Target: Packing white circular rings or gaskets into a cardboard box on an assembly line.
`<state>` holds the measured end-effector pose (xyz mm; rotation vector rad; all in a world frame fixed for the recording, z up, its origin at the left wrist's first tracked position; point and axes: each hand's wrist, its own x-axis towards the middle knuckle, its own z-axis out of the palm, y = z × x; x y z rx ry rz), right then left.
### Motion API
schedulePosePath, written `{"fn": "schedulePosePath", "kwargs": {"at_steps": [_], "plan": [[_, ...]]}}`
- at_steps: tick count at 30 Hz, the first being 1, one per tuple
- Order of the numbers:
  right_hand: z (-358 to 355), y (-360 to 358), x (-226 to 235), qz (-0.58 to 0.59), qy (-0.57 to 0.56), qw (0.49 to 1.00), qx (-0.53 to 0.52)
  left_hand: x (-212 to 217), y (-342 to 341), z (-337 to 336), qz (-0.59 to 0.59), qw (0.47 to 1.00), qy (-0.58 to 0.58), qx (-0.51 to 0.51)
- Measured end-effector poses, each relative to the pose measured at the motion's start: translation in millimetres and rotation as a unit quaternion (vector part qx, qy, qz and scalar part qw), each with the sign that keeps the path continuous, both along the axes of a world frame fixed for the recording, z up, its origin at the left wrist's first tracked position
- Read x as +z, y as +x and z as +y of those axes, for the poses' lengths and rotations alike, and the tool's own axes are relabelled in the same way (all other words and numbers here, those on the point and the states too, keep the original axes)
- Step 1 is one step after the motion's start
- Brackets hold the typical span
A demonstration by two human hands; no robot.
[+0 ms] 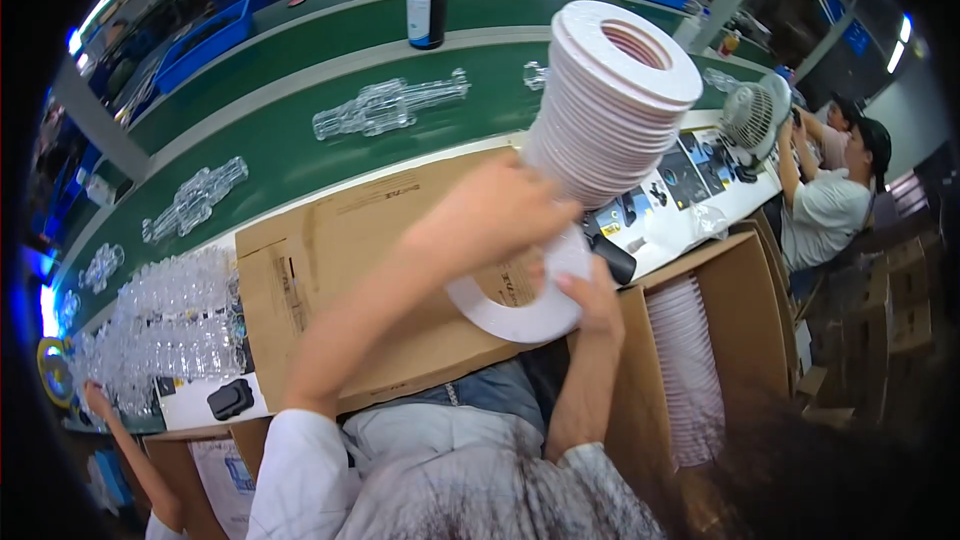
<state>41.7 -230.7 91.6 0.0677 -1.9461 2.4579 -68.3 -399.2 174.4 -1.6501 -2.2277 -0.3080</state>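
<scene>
My right hand grips a flat white ring by its right side, with the thumb on the face. The ring is tilted above a brown cardboard sheet. Just above the ring, my left hand reaches across, bent at the wrist. Motion smears its fingers, so whether they hold anything is not clear. Behind this hand a tall leaning stack of similar white rings rises, its lower end partly hidden.
Clear plastic parts lie spaced along the green belt; many more are heaped at left. A black bottle stands beyond. An open carton at right holds more rings. A fan and other people are farther right.
</scene>
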Motion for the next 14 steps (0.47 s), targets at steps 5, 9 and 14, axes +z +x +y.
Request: {"fn": "schedulePosePath", "kwargs": {"at_steps": [5,9,14], "plan": [[1.4,-27.9,-3.0,0.081,0.227,0.968,-0.066,-6.6,-17.4,-66.7,-0.046,0.983,-0.007,0.180],[22.4,-14.5,2.4,0.050,0.589,0.776,-0.218,-18.5,-27.9,-106.3,-0.105,0.923,-0.073,0.364],[43.5,-20.5,-21.8,-0.096,0.781,0.595,-0.162,-38.1,-35.0,-121.2,-0.184,0.832,-0.222,0.475]]}}
